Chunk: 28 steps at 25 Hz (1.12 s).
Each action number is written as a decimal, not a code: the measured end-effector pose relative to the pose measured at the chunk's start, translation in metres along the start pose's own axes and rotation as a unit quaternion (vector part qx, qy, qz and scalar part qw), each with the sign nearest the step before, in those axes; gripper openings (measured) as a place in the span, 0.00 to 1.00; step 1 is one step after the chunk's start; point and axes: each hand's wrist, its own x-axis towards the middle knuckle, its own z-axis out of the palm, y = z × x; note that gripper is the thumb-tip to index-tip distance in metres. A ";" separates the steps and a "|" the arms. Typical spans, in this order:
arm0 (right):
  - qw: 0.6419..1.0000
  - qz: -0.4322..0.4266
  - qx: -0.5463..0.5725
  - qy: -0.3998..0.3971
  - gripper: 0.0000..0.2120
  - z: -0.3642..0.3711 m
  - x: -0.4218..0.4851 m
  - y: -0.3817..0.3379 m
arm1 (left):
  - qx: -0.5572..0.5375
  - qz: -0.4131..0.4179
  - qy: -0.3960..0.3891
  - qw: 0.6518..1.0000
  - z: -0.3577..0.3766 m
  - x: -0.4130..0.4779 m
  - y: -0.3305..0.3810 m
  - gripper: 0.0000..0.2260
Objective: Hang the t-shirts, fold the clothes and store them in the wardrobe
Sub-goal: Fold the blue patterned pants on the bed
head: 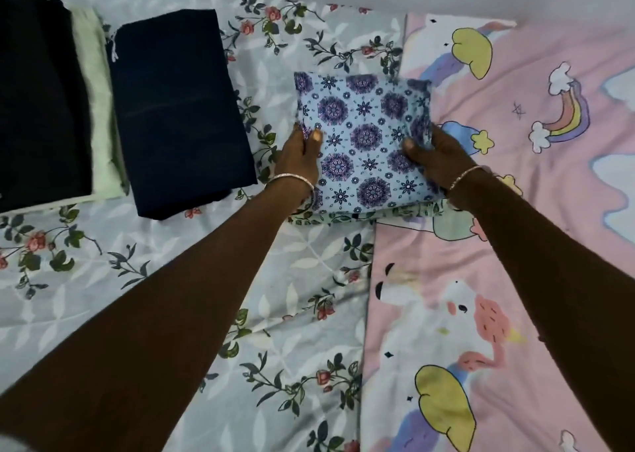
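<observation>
The folded patterned cloth [364, 142] lies on the bed [165, 279] straight ahead, its long axis pointing away. The left hand [299, 154] and right hand [438, 157] pinch opposite side edges, equally near.

Arms extended — left grip [297, 156] and right grip [437, 157] pinch the folded cloth [364, 132], thumbs on top.

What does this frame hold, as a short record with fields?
surface: floral bedsheet beside pink cartoon sheet
in hand: folded blue patterned cloth
left hand: grips its left edge, thumb on top
right hand: grips its right edge, thumb on top
folded already: navy garment, pale green cloth, dark stack, to the left
</observation>
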 end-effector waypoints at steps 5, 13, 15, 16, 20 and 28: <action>0.999 0.011 0.005 0.036 0.19 0.008 0.017 0.037 | 0.009 0.030 0.192 0.981 -0.010 -0.010 -0.030 0.09; 0.995 0.050 0.067 0.054 0.20 0.013 0.009 0.027 | 0.035 0.050 0.191 0.980 0.016 -0.103 -0.052 0.05; 0.994 0.065 0.064 0.053 0.21 0.012 0.007 0.021 | 0.013 0.007 0.193 0.981 0.020 -0.101 -0.051 0.07; 0.994 0.069 0.057 0.055 0.21 0.012 0.007 0.019 | 0.003 -0.016 0.202 0.979 0.021 -0.099 -0.049 0.08; 0.994 0.077 0.048 0.055 0.21 0.012 0.008 0.024 | -0.018 -0.068 0.185 0.980 0.022 -0.094 -0.045 0.07; 0.995 -0.020 -0.020 0.097 0.19 0.016 0.016 0.042 | 0.039 -0.032 0.159 0.986 -0.004 -0.091 -0.060 0.01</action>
